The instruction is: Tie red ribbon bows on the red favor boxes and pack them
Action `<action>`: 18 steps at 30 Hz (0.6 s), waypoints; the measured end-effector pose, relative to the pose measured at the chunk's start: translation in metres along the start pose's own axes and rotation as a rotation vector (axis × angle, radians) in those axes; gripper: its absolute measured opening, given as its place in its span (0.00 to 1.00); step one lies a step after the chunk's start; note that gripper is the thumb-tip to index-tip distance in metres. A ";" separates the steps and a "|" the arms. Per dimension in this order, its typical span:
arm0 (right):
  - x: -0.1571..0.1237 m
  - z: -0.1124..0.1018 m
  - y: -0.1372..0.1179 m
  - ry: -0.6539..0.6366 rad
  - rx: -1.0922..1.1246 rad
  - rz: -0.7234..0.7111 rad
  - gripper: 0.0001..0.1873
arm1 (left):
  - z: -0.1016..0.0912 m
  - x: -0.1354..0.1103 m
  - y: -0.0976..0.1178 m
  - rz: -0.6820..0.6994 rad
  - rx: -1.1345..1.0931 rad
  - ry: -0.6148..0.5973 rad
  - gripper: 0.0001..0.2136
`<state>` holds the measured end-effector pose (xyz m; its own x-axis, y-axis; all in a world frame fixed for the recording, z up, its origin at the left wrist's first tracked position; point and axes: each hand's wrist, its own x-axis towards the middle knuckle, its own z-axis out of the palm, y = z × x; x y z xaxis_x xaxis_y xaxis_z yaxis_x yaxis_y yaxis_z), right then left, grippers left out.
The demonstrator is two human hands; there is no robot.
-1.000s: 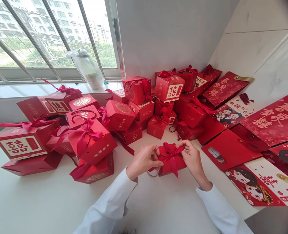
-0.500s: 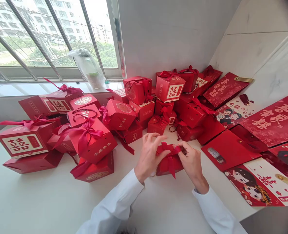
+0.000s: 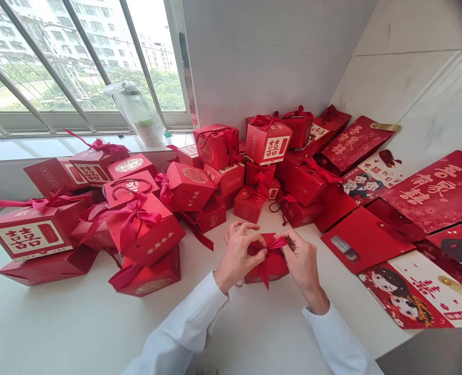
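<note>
A small red gift box (image 3: 267, 271) lies on the white counter directly in front of me, with a red satin ribbon (image 3: 272, 243) across its top. My left hand (image 3: 240, 255) pinches the ribbon at the box's left side. My right hand (image 3: 301, 263) pinches the ribbon's other part from the right. The fingers of both hands hide the knot. A bit of the box's rope handle (image 3: 239, 284) shows below my left wrist.
Several red gift boxes (image 3: 145, 234) with ribbons are heaped along the white counter (image 3: 51, 323) to the left and behind. Flat red printed bags (image 3: 365, 239) lie to the right. A plastic bag (image 3: 135, 112) stands on the sill of a barred window (image 3: 78, 62).
My hands have drawn closer together over the box. The ribbon is gathered tighter between them, and the bow's loops are less visible than a second ago.
</note>
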<state>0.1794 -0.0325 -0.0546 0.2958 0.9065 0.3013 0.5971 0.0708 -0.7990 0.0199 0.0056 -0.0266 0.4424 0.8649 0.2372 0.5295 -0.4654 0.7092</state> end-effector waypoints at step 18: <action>-0.002 0.007 0.001 -0.031 0.073 0.025 0.12 | -0.008 0.002 -0.005 -0.157 -0.148 -0.164 0.01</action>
<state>0.1743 -0.0311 -0.0589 0.2857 0.9207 0.2657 0.5336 0.0775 -0.8422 0.0118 0.0111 -0.0245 0.4811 0.8766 0.0142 0.4946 -0.2847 0.8211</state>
